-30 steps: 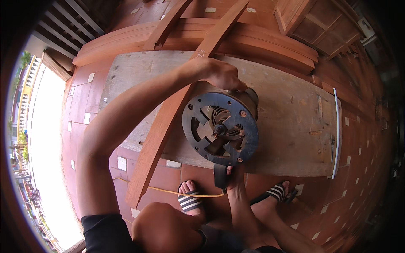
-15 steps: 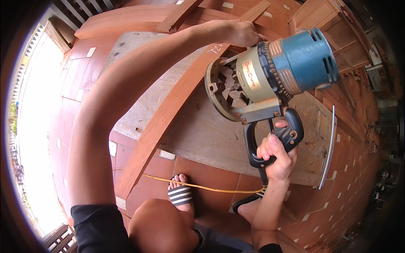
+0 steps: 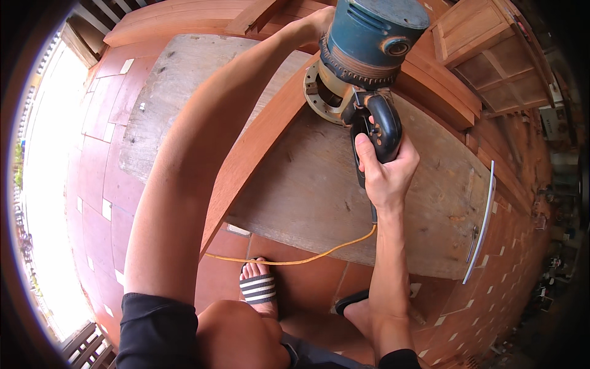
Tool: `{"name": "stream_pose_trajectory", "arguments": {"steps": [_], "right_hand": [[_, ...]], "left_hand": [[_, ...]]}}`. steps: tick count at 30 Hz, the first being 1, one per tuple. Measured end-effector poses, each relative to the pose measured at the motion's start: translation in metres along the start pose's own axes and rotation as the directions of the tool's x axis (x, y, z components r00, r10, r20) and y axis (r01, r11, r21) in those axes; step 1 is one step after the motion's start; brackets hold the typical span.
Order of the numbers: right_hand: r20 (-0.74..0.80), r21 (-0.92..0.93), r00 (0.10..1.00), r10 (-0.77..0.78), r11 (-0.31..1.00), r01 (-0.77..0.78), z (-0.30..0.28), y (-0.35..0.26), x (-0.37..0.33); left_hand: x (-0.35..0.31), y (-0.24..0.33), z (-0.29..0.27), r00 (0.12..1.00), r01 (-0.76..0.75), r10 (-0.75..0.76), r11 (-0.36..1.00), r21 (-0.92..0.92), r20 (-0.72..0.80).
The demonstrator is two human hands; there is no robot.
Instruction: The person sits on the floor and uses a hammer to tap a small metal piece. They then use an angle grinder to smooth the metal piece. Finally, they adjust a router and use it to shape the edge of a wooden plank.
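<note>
A large wood router (image 3: 375,40) with a blue motor, a round metal base and a black D-shaped handle stands upright over a long reddish wooden board (image 3: 261,138). My right hand (image 3: 388,172) is wrapped round the black handle, thumb on its near side. On the router's far left side is my left hand (image 3: 321,26), closed against it, its fingers hidden behind the motor. The base sits at the board's right edge; whether it touches the wood I cannot tell. A yellow cord (image 3: 301,262) runs from the handle across the floor to the left.
A worn plywood sheet (image 3: 344,203) lies under the board. Curved timber pieces (image 3: 178,23) are stacked behind it, with a panelled wooden door piece (image 3: 491,55) at the far right. A thin white strip (image 3: 480,227) lies by the sheet's right edge. My sandalled foot (image 3: 257,284) is close by.
The router has swung from lying tilted sideways to upright, with its base turned down toward the board. Both hands moved with it, the right one forward and the left one slightly left.
</note>
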State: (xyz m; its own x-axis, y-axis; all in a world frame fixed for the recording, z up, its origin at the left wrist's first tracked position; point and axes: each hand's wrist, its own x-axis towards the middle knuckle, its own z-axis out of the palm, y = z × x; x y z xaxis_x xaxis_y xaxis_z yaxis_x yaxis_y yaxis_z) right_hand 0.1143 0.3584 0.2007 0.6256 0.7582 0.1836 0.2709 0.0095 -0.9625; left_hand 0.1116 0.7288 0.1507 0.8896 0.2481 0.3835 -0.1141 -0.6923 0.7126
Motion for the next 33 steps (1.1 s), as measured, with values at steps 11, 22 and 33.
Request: {"name": "stream_pose_trajectory", "arguments": {"steps": [11,22,33], "right_hand": [[0.035,0.028,0.999,0.025,0.999,-0.026,0.007,0.014,0.013],[0.011,-0.003,0.994,0.11,0.994,-0.11,0.016,0.006,0.008],[0.125,0.008,0.987,0.103,0.994,-0.105,-0.011,0.016,0.029]], "left_hand": [[-0.073,0.07,0.008,0.689,0.497,-0.534,0.84,-0.216,-0.49],[-0.147,0.111,0.069,0.733,0.547,-0.482,0.837,-0.006,-0.479],[-0.146,0.094,0.071,0.744,0.555,-0.442,0.826,0.096,-0.5]]}}
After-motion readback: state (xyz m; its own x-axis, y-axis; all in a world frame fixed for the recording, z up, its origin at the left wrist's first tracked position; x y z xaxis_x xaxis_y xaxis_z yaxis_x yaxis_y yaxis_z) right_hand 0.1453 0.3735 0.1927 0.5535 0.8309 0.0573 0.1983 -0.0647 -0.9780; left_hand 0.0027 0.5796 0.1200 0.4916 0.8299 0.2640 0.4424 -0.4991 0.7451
